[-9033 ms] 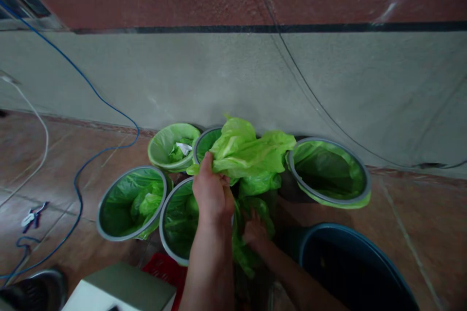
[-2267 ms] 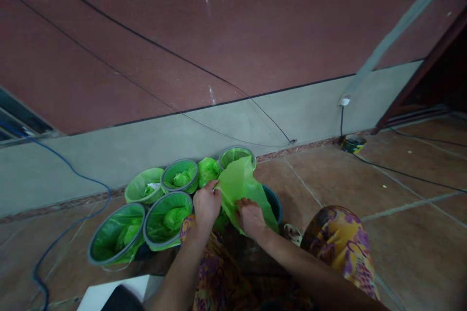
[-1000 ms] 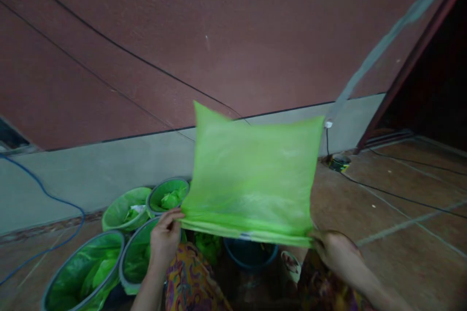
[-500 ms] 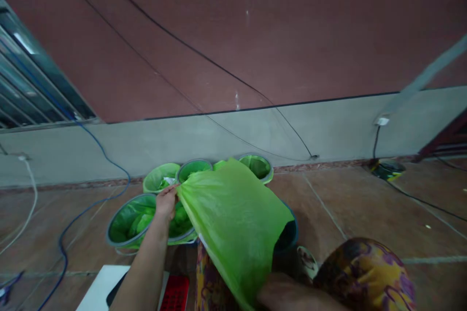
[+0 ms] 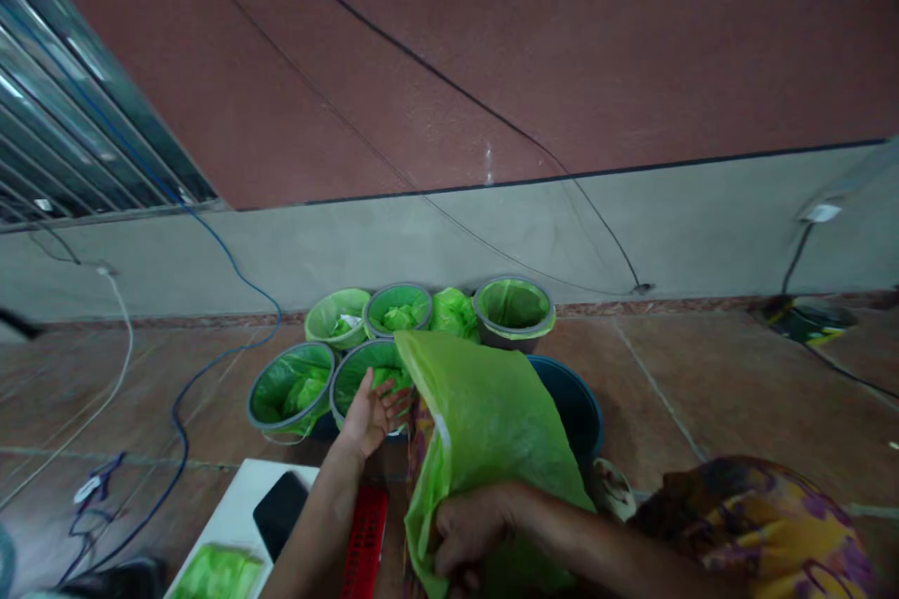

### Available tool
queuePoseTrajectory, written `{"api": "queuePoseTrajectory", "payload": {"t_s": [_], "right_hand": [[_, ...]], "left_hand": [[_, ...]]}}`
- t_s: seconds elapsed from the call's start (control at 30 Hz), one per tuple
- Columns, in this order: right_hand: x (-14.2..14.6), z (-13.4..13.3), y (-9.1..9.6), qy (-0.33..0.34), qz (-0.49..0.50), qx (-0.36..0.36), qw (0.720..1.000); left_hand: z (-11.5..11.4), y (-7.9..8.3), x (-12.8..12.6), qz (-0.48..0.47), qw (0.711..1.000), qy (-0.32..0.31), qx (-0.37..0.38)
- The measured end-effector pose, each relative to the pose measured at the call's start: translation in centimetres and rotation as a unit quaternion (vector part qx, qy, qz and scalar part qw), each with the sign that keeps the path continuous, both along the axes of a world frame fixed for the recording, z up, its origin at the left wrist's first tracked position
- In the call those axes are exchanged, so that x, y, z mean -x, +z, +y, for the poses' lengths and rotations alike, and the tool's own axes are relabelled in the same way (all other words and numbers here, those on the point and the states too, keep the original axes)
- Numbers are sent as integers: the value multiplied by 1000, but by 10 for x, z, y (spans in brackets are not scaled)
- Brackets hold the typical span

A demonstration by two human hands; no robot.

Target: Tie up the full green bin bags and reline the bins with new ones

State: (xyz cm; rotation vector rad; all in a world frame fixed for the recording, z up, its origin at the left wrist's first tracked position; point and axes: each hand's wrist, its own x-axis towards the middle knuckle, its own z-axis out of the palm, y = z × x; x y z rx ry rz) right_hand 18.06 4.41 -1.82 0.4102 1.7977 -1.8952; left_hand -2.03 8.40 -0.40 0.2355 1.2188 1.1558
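Behind the green bag (image 5: 502, 402), a blue tub (image 5: 586, 398) is partly hidden.

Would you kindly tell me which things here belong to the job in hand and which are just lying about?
Job, it appears:
green plastic bag, gripped by the right hand
green-lined bins
folded green plastic on the white box

Apparently lying about:
blue cable
white cable
black phone-like slab

The wall (image 5: 449, 65) is maroon up top and pale grey below, barred window (image 5: 91, 103) over on the left. Blue cable (image 5: 278, 314) snakes down from it onto the tiled floor (image 5: 758, 412), white cable (image 5: 129, 346) left of that. Far right there's a white socket box (image 5: 823, 211), black cord (image 5: 796, 260) dropping toward a blurry dark tin (image 5: 807, 323).
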Motion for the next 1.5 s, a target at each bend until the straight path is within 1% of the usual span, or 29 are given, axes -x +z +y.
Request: {"api": "queuePoseTrajectory", "payload": {"t_s": [0.07,0.13,0.2,0.27,0.33,0.4,0.47,0.53,0.57,0.6,0.67,0.7,0.73,0.77,0.8,0.83,0.87,0.9,0.93,0.97,1.0,1.07,1.13,1.2,1.27,1.33,1.4,1.43,1.5], "right_hand": [[5,2,-10,25,-29,74,997],[12,2,-18,33,-44,94,994],[19,2,-21,39,-53,94,993],[24,1,-20,46,-53,93,993],[28,1,-18,47,-49,90,994],[31,2,-15,44,-48,88,994],[34,2,-13,39,-59,84,994],[36,-1,-9,30,-81,71,994],[36,-3,-6,24,-93,50,994],[33,-7,0,22,-104,11,994],[20,-15,17,7,-93,-128,987],[10,-20,30,-1,-68,-210,975],[-2,-24,43,-40,-10,-292,956],[-15,-27,57,-75,53,-317,944],[-28,-28,70,-99,105,-314,938],[-40,-26,80,-151,134,-303,931],[-50,-21,87,-219,141,-307,915],[-58,-13,89,-290,135,-326,890],[-64,-4,85,-352,119,-356,857],[-68,7,77,-391,91,-380,834],[-71,18,65,-407,58,-394,822],[-74,36,35,-418,-40,-411,809],[-77,46,7,-400,-107,-409,813],[-81,50,-11,-382,-135,-406,819],[-84,53,-16,-374,-139,-413,818],[-84,60,-13,-383,-138,-427,807],[-80,74,-9,-392,-150,-435,796],[-77,81,-8,-391,-161,-432,796],[-69,96,-9,-387,-180,-411,806]], "left_hand": [[-16,-3,-12,14,999,-47,1],[-26,2,-25,58,995,-79,-9],[-32,16,-39,90,989,-114,-17],[-36,32,-53,70,987,-144,-29],[-42,46,-66,27,988,-146,-53],[-47,54,-74,18,988,-133,-83],[-50,55,-78,61,983,-139,-107],[-50,49,-77,145,970,-156,-120],[-49,44,-76,195,961,-156,-120],[-48,39,-74,242,953,-143,-115],[-46,27,-67,308,942,-94,-93],[-46,21,-63,318,942,-72,-80],[-47,16,-59,313,946,-56,-69],[-48,12,-54,299,951,-48,-59],[-50,8,-49,281,957,-45,-52],[-53,5,-45,264,962,-44,-48],[-56,3,-41,250,966,-43,-45],[-59,1,-37,241,969,-41,-42],[-61,0,-35,232,971,-41,-39],[-64,-1,-33,225,973,-41,-36],[-66,-1,-32,220,974,-40,-33],[-71,-1,-30,222,974,-37,-23],[-77,-1,-28,238,971,-29,-13],[-82,-1,-25,255,967,-18,-3],[-88,-1,-22,253,967,-19,-1],[-93,-1,-20,239,971,-29,-4],[-97,0,-20,227,973,-39,-1],[-99,1,-21,221,974,-43,3],[-101,2,-22,209,977,-48,11]]}}
